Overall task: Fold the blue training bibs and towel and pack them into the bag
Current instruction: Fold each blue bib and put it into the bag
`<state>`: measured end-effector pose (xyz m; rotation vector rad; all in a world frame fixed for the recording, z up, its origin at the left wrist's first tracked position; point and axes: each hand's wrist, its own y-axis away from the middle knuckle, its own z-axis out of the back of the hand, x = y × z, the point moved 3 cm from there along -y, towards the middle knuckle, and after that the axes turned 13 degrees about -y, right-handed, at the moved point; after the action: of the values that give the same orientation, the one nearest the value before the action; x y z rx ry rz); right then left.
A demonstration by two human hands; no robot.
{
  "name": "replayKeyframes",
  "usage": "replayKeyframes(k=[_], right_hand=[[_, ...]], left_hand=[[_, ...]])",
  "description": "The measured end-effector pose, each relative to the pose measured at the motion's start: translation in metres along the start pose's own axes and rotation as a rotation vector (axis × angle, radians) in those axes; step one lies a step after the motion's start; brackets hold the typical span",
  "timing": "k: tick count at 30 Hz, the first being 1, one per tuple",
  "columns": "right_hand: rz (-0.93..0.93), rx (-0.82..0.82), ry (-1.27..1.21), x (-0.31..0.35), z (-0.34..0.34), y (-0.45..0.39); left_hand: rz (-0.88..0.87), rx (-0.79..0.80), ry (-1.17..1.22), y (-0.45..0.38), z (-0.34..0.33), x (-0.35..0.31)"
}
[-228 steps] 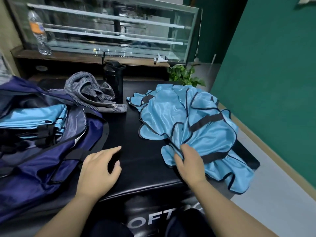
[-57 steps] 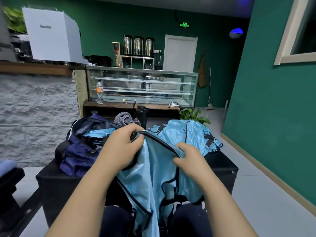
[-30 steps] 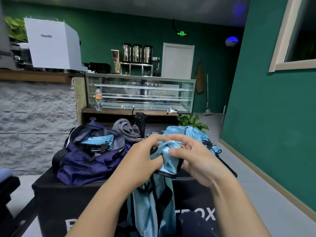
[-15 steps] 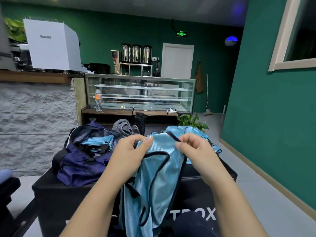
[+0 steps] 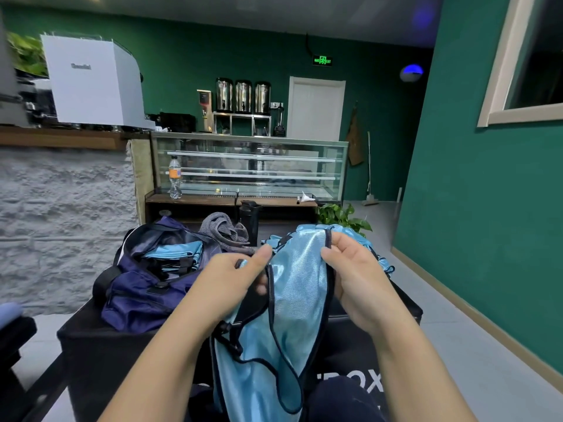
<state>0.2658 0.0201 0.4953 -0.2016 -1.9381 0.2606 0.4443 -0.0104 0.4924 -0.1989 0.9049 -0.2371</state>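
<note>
A light blue training bib (image 5: 292,303) with dark trim hangs in front of me, held up over the black box (image 5: 100,345). My left hand (image 5: 231,278) pinches its top edge on the left. My right hand (image 5: 356,275) grips the top edge on the right. The navy bag (image 5: 143,296) lies open on the box at the left, with folded blue bibs (image 5: 176,254) inside. A grey towel (image 5: 225,231) lies crumpled behind the bag. More unfolded blue bibs (image 5: 374,254) are heaped behind my right hand, mostly hidden.
A black bottle (image 5: 249,220) stands beside the towel. Behind the box are a glass display case (image 5: 249,169) with a water bottle (image 5: 175,178) and a potted plant (image 5: 344,217). A green wall (image 5: 481,208) borders the floor on the right.
I lifted one bib off the heap and raised it in both hands. Over the last second my hands moved apart along its top edge, spreading the bib.
</note>
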Motion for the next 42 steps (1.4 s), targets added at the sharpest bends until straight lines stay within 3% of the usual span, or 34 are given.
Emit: replayKeyframes(k=[3,5,9,19,33,37,42], right_hand=[[-0.005,0.038,0.013,0.000,0.000,0.001],[-0.002,0.076,0.029,0.001,0.000,0.001],[-0.001,0.094,0.034,0.003,0.002,0.001],[0.076,0.058,0.027,0.002,0.007,-0.001],[0.088,0.110,0.110,0.005,0.014,0.003],[0.096,0.133,0.123,0.007,0.011,0.003],[0.117,0.053,0.263,0.007,0.012,0.002]], left_hand=[[-0.025,0.210,-0.050,0.007,-0.010,0.000],[-0.090,0.278,0.113,0.008,-0.014,0.001],[-0.171,0.168,0.400,0.009,-0.010,-0.009],[-0.267,0.107,0.430,0.006,-0.010,-0.007],[-0.251,0.267,0.482,0.010,-0.006,-0.007],[-0.277,0.261,0.376,0.006,-0.002,-0.002],[-0.279,0.080,0.338,0.006,-0.002,-0.005]])
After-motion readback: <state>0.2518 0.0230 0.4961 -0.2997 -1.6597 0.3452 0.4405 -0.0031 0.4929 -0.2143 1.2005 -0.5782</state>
